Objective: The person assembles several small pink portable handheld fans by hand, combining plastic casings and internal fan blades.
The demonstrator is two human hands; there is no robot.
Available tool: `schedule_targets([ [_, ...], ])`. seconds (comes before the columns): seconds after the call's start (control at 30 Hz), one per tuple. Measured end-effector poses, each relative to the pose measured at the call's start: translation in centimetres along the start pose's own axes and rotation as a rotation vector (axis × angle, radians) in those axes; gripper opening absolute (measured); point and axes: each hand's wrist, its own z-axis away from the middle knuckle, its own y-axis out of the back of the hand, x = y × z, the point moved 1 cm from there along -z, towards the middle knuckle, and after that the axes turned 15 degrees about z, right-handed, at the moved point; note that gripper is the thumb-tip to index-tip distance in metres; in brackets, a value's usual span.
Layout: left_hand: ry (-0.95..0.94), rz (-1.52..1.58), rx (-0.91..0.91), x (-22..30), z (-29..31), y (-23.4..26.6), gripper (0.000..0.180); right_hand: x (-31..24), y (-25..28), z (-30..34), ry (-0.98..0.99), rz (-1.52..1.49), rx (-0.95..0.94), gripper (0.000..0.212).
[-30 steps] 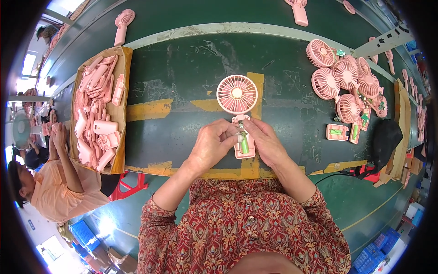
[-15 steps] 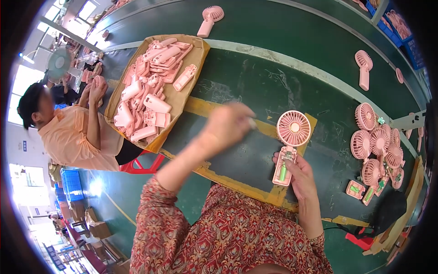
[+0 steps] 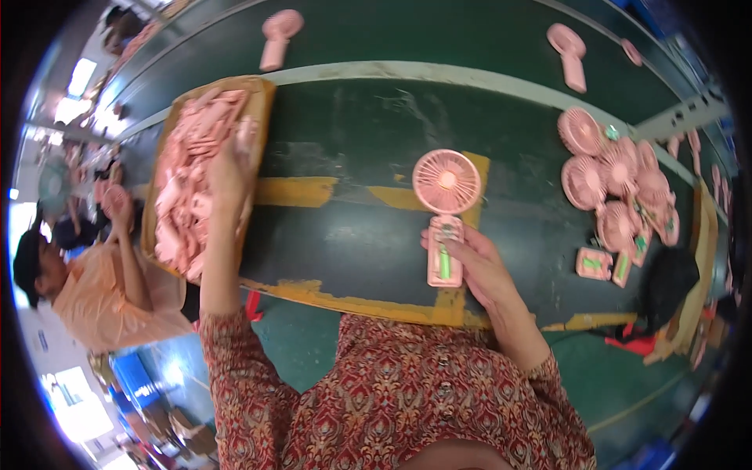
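Observation:
A pink handheld fan [image 3: 446,182] stands out in front of me with its round grille pointing away. Its handle is uncovered, showing a green battery and a small circuit board. My right hand [image 3: 479,266] grips this handle from the right, thumb on top by the battery. Over at the left, my left hand [image 3: 227,178] reaches into a cardboard box [image 3: 265,98] heaped with pink plastic handle covers [image 3: 188,180]. Its fingers are blurred among the covers, so whether it holds one is hidden.
Several pink fans [image 3: 619,172] with uncovered handles are piled at the right, near a black object [image 3: 672,286]. More fans lie on the green conveyor belt [image 3: 423,31] beyond a pale rail. A co-worker in an orange top [image 3: 117,298] sits at the left.
My left hand has swung left from the middle of the table into the box. My right hand keeps its hold on the fan. The view has shifted.

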Motion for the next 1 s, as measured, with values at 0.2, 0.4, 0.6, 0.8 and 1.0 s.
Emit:
schedule_targets([
  [0.2, -0.076, 0.965, -0.336, 8.0, 9.3, -2.9, 0.03, 0.7, 0.0, -0.7, 0.012, -0.037, 0.019, 0.034],
  [0.4, -0.372, 0.39, -0.316, 12.6, 15.1, -4.8, 0.055, 0.9, -0.1, -0.4, -0.007, -0.05, 0.018, 0.032],
  [0.6, -0.294, 0.305, -0.418, 12.7, 15.9, -5.2, 0.048, 1.1, -0.5, -0.1, 0.012, -0.074, 0.048, 0.031],
  [0.8, -0.121, 0.593, -0.511, 15.1, 17.5, -4.1, 0.044, 1.1, -0.7, -0.2, 0.024, -0.078, 0.061, 0.032],
  [1.0, -0.192, 0.543, -0.554, 16.8, 18.8, -4.8, 0.065, 0.9, -1.0, -0.1, 0.068, -0.038, 0.077, 0.035],
])
